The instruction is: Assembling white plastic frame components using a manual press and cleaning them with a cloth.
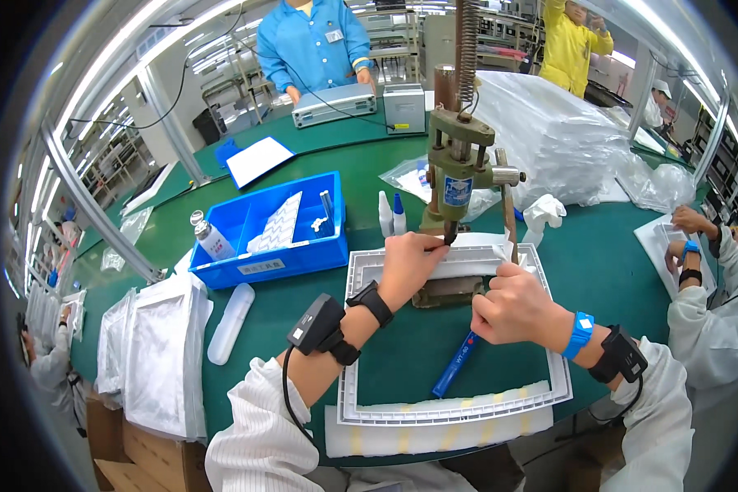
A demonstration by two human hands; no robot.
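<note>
A white rectangular plastic frame [559, 361] lies around the base of a green bench press [459, 176], its far side under the press's dark tip. My left hand [414, 264] is closed at that tip, fingertips pinched together over the frame's far side; what they hold is hidden. Over the frame's right part, my right hand [512, 305] is curled closed, with a thin white scrap [505, 251] showing just above its fingers. A blue pen-like tool [453, 366] lies slanted inside the frame, its upper end by my right fist; I cannot tell whether they touch.
A blue divided bin [266, 271] holds a bottle and papers. White bottles, one blue-capped [398, 215], stand left of the press. Bagged frames [168, 353] lie at left, a tall wrapped stack [541, 135] behind. A foam strip [439, 435] lies nearest me. People work across and beside the table.
</note>
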